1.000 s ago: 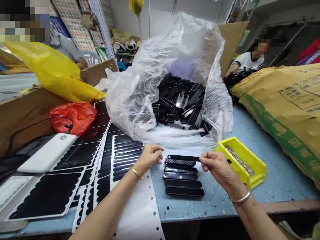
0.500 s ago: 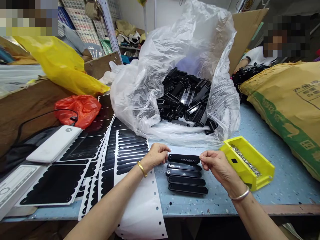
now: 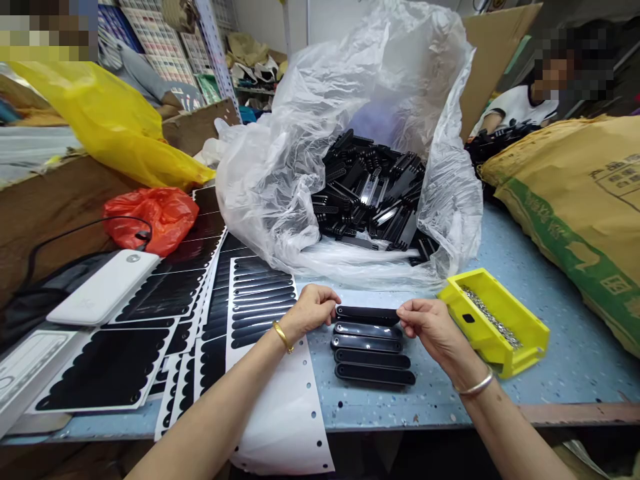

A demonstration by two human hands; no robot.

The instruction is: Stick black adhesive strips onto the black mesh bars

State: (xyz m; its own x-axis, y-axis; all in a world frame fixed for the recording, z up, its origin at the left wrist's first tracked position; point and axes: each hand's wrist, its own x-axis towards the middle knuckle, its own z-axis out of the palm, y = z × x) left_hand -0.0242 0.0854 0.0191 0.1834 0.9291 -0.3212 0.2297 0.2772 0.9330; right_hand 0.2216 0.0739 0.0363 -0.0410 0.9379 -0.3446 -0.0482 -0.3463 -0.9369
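My left hand and my right hand pinch the two ends of a black plastic bar just above the table. Below it lie several similar black bars side by side in a neat stack, not touching my hands. A clear plastic bag holds a heap of black comb-like parts. To the left of my left hand are sheets of black scalloped stickers. A yellow tray of small metal pieces sits beyond my right hand.
The blue speckled table carries a perforated paper strip, a white flat device with a cable, a red bag and a large sack on the right. A person in a white shirt sits far right.
The thin black strip that my right hand held above a mesh-faced bar now lies on that bar, hiding the mesh, and both hands hold the ends. The view has tilted slightly.
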